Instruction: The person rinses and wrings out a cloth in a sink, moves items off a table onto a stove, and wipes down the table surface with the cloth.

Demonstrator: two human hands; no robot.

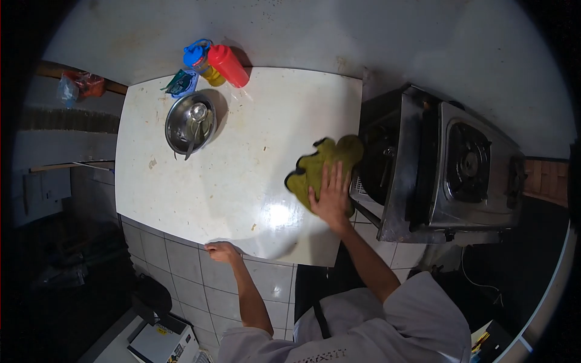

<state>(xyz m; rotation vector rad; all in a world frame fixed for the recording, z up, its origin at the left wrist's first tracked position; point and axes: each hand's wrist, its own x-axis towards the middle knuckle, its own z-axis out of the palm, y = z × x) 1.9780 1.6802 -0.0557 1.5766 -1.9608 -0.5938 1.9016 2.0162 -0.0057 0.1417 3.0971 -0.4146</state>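
Observation:
My right hand [331, 192] lies with its fingers spread on a green cloth [311, 172] with dark edging, pressed on the right part of the white table [242, 169]. Part of the cloth reaches the table's right edge by the stove. At the table's front edge, my left hand [223, 251] is closed around the rim. A metal bowl [175, 124] with a ladle [197, 113] and other utensils in it stands at the back left of the table.
Behind the bowl are a red bottle [229, 65], a blue-lidded container [195, 55] of yellow liquid and a small blue basket [184, 86]. A metal gas stove [469, 163] stands to the right. White boxes [162, 343] lie below at the left.

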